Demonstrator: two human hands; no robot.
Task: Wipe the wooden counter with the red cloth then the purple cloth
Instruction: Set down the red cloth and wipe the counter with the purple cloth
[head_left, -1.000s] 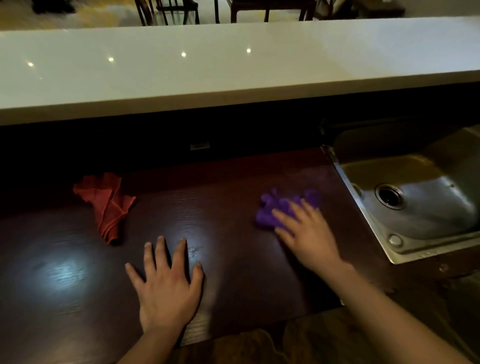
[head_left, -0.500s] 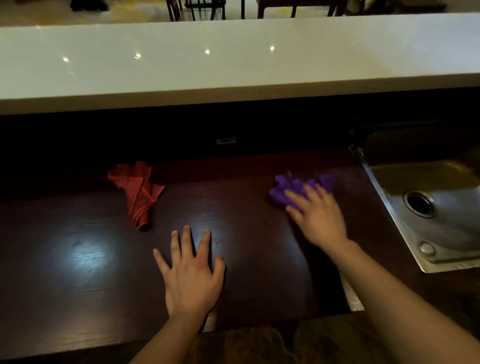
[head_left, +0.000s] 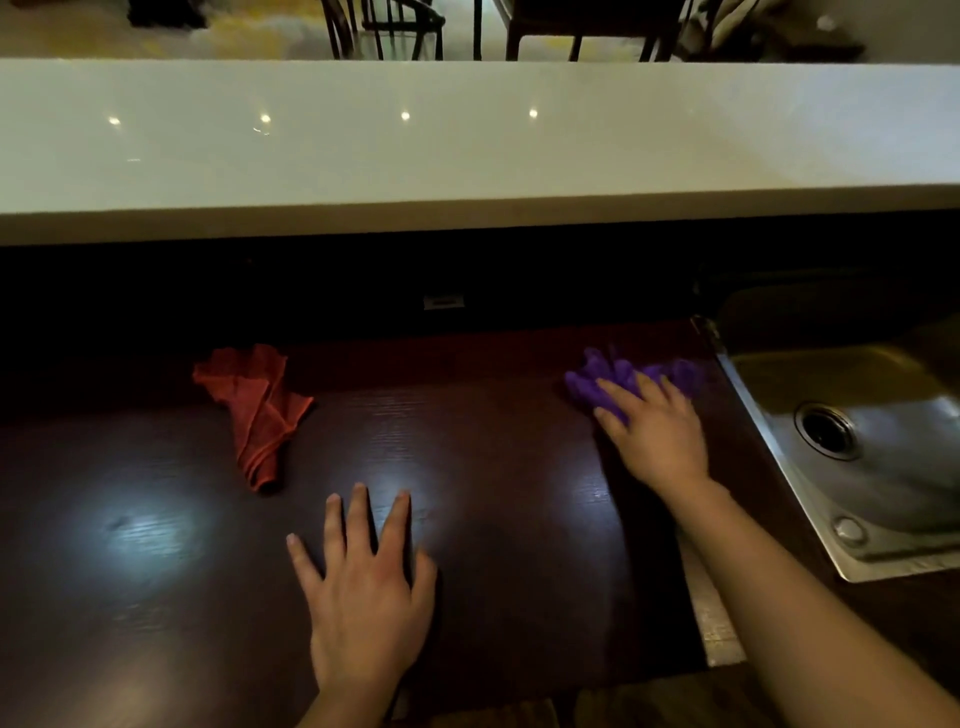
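Note:
The dark wooden counter spreads across the lower half of the head view. A crumpled red cloth lies on it at the left, untouched. A bunched purple cloth sits at the right, close to the sink. My right hand lies on top of the purple cloth, fingers spread and pressing it to the wood. My left hand rests flat on the bare counter near the front edge, fingers apart, holding nothing.
A steel sink with a drain is sunk into the counter at the right. A raised white bar top runs along the back, above a dark recess. Chair legs stand on the floor beyond it.
My right hand has pushed the purple cloth away from me toward the back of the counter. The left hand stays flat in place. The view has shifted a little.

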